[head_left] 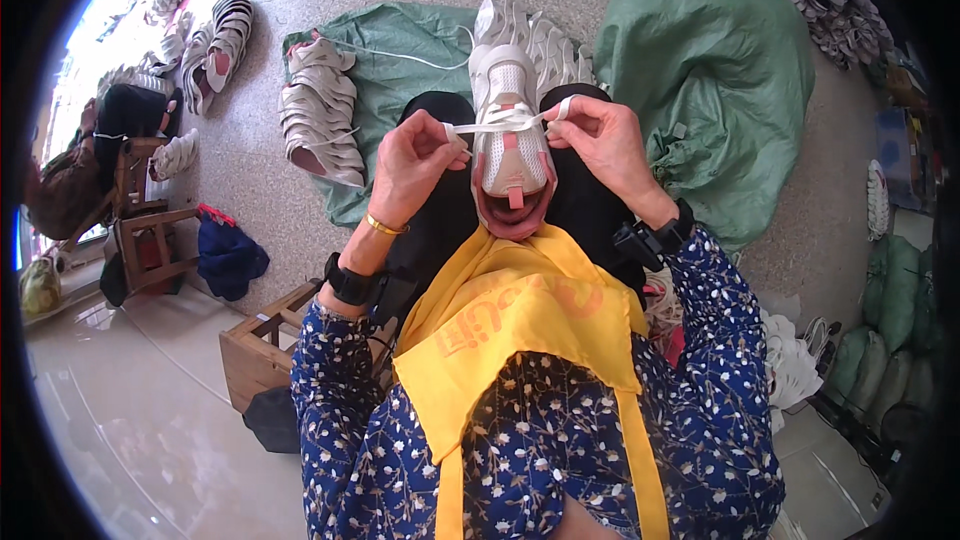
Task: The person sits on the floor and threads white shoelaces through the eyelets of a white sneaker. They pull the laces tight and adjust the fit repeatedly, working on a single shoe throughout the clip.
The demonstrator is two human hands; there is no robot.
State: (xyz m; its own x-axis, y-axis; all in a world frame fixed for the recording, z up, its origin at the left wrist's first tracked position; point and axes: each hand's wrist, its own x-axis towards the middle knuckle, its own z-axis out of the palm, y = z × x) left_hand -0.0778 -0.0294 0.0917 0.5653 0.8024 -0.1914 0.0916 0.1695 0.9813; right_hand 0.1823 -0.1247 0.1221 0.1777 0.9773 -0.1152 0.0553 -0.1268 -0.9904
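One white-and-pink shoe point(510, 172), mesh-topped, between the person's black-clad knees; toe pointing away, pink-lined opening toward the body. One white lace point(507, 125), drawn crosswise over the shoe between both hands. Left hand point(415, 162): thumb and fingers pinched on the lace, left of the shoe; gold-coloured bracelet point(385, 227) and black strap point(350, 283) behind it. Right hand point(605, 145): thumb and fingers closed on a looped part of the same lace, right of the shoe; black wrist device point(655, 237) worn. One yellow apron point(520, 300), its upper edge meeting the shoe's heel end. One green sheet point(415, 45) on the floor, bearing a row of nested white shoe pieces point(320, 115) at left; further white pieces point(556, 52) beyond the toe. One bulging green sack point(710, 70) at right. One wooden stool point(245, 368), lower left.
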